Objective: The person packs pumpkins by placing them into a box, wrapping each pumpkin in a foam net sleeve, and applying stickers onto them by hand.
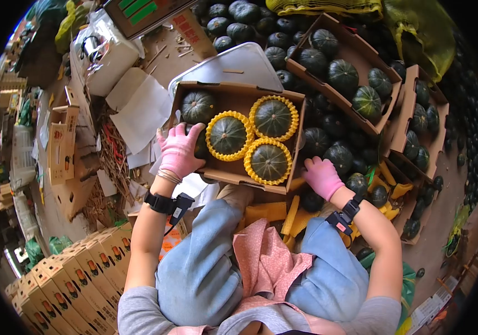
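Note:
A cardboard box (pixel 222 173) sits before my knees. Inside, three dark green pumpkins (pixel 273 118) wear yellow foam net sleeves, and a bare pumpkin (pixel 197 106) fills the upper left corner. My left hand (pixel 181 152), in a pink glove with bare fingertips, is at the box's left side. Its fingers and thumb curve around another bare pumpkin (pixel 201 143), mostly hidden by the hand. Just outside the lower right corner is my right hand (pixel 322 177), also pink-gloved, with bent fingers beside a loose pumpkin (pixel 339 158). Whatever its fingers hold is hidden.
Two open boxes of bare pumpkins (pixel 343 77) stand at the upper right, amid a large pumpkin pile (pixel 241 28). Yellow foam sleeves (pixel 290 216) lie below my right hand. A scale display (pixel 138 11) is at the top. Stacked flat cartons (pixel 71 273) stand lower left.

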{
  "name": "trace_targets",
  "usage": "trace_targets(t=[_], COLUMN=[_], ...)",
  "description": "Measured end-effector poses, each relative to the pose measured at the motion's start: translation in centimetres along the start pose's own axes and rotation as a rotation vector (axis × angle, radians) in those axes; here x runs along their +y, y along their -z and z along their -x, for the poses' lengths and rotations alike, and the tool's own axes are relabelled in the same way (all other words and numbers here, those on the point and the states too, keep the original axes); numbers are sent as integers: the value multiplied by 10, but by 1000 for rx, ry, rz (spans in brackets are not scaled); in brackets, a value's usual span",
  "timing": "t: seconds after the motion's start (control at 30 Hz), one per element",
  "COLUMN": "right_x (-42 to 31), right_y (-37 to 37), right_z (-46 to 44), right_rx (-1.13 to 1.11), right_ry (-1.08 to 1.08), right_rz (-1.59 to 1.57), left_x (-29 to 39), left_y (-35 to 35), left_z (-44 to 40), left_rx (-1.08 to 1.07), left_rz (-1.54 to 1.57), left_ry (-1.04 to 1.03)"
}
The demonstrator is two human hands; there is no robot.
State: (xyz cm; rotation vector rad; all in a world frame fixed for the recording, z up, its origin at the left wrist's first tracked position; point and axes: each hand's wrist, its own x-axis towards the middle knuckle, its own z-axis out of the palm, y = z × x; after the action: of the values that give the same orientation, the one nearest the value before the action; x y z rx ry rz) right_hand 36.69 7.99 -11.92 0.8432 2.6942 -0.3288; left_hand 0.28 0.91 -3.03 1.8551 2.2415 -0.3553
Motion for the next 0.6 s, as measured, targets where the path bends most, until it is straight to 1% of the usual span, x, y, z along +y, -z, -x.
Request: trace_targets(t=[0.03,0.07,0.1,0.13,0.17,0.2,0.23,0.27,0.3,0.33,0.37,0.4,0.43,0.47,0.53,0.57,0.6], right_x=[4,6,10,15,18,19,24,26,28,29,23,22,23,25,23,25,27], right_y=[23,37,37,40,48,54,56,62,60,59,72,75,79,82,82,81,79], right_z=[10,18,27,37,49,60,68,73,78,81,83,83,81,78,77,78,80], right_rx=[5,11,-19,61,139,215,90,-86,42,177,276,290,302,311,373,391,411], right_ry=[100,194,180,179,182,189,135,27,-24,-72,-190,-209,-221,-222,-236,-246,-258], right_rz=[14,29,-11,-32,-53,-74,-168,-284,-466,-645,-717,-754,-792,-827,-797,-795,-799], left_x=[1,-2,-5,-5,-4,2,2,-1,-5,-9,-12,-13,-7,-2,-1,-4,-14], left_y=[3,2,9,19,29,41,45,46,46,39,37,37,35,25,13,12,3], left_z=[-6,-8,-9,-9,-4,1,6,8,7,2,-6,-14,-18,-21,-12,-3,2], left_rx=[-28,-6,-51,-98,-53,-17,61,139,188,75,44,10,80,153,235,149,101], left_rz=[-14,-21,12,44,68,59,161,268,369,872,1111,1349,1252,1195,1009,973,900], left_ry=[-14,-44,-54,-63,-80,-53,-93,-128,-177,-113,-82,-44,-120,-116,-94,-64,-135])
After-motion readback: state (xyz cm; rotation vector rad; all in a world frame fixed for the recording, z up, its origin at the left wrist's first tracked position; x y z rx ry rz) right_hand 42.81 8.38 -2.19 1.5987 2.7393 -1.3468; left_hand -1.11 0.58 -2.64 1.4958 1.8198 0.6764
